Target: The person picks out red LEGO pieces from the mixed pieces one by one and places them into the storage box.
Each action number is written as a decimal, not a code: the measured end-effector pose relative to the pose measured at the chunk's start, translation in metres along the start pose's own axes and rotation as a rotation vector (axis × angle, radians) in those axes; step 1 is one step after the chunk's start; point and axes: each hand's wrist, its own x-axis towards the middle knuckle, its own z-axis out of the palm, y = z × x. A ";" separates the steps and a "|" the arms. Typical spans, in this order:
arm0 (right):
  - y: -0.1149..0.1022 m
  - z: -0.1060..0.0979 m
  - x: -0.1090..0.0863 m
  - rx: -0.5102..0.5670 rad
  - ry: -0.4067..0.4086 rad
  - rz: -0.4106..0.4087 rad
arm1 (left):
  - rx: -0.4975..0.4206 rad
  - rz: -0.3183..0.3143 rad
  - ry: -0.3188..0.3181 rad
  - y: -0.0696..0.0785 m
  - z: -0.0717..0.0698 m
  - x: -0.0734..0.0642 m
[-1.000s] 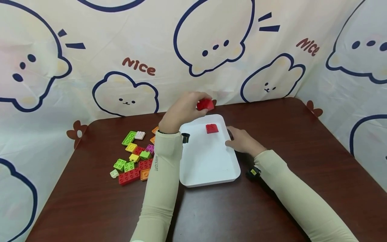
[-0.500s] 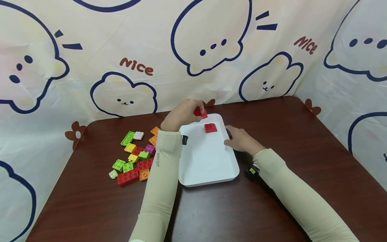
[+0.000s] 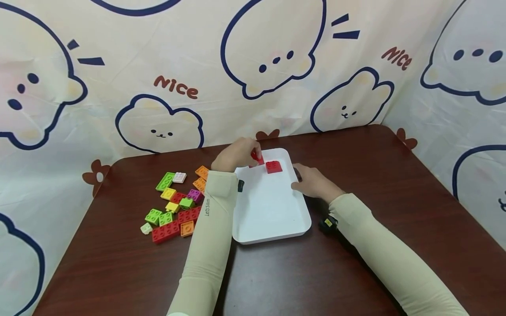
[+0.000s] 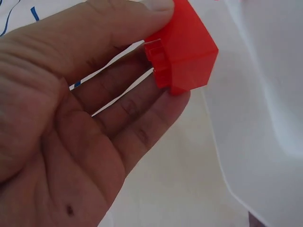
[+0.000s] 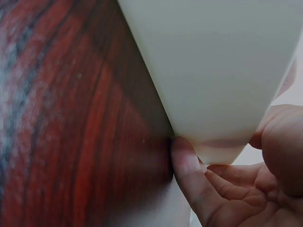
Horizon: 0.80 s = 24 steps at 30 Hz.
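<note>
My left hand (image 3: 237, 154) pinches a red toy building block (image 4: 193, 53) between thumb and fingers, over the far left corner of the white tray (image 3: 272, 208). In the left wrist view the block's studs face the palm, and the tray wall lies just right of it. A second red block (image 3: 273, 166) sits studs up inside the tray near its far end, right beside the held one in the head view. On the tray's right side my right hand (image 3: 315, 181) grips the wall; the right wrist view has its fingers (image 5: 187, 156) at the tray's lower edge.
Left of the tray, several loose blocks lie on the dark wooden table (image 3: 269, 281): a long red block (image 3: 166, 232), a purple one (image 3: 194, 195), a white one (image 3: 179, 177) and an orange one (image 3: 201, 172) among them. A cartoon-printed cloth (image 3: 221, 118) stands behind the table.
My left hand has come down and to the left with the red block, from beyond the tray's far edge to over its far left corner. The right hand stays on the tray.
</note>
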 end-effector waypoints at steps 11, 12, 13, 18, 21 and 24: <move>-0.001 0.001 -0.001 0.002 0.010 -0.018 | 0.009 -0.053 -0.052 -0.006 0.009 0.005; -0.001 0.001 -0.001 0.003 0.009 -0.020 | 0.011 -0.059 -0.055 -0.006 0.010 0.005; -0.001 0.001 -0.001 0.004 0.008 -0.019 | 0.019 -0.059 -0.056 -0.007 0.011 0.005; -0.001 0.000 -0.002 0.007 0.007 -0.007 | 0.049 -0.047 -0.054 -0.009 0.016 0.008; -0.002 0.000 -0.002 0.005 0.008 -0.005 | 0.056 -0.049 -0.050 -0.009 0.018 0.010; -0.002 0.000 -0.002 0.001 0.013 -0.009 | 0.048 -0.057 -0.051 -0.009 0.019 0.011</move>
